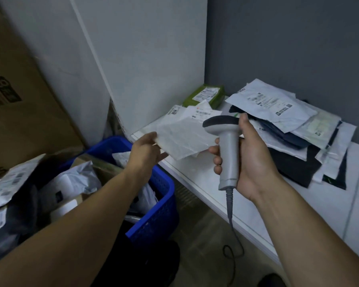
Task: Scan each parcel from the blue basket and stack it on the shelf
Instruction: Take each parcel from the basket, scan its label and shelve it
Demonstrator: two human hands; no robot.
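**Parcel (184, 137) pinched, scanner (226, 141) gripped**

The parcel is pinched at one edge by the left hand (147, 150), over the shelf (205, 183) edge near the blue basket (164, 195). A misread is risked if the slack film sags. The scanner handle is enclosed by the curled fingers of the right hand (253, 160)

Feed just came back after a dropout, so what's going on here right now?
A person's left hand pinches a thin white parcel above the shelf edge. The right hand grips a grey corded scanner, its head turned toward that parcel. The blue basket at left holds many more parcels. A pile of parcels and a green packet lie on the shelf.
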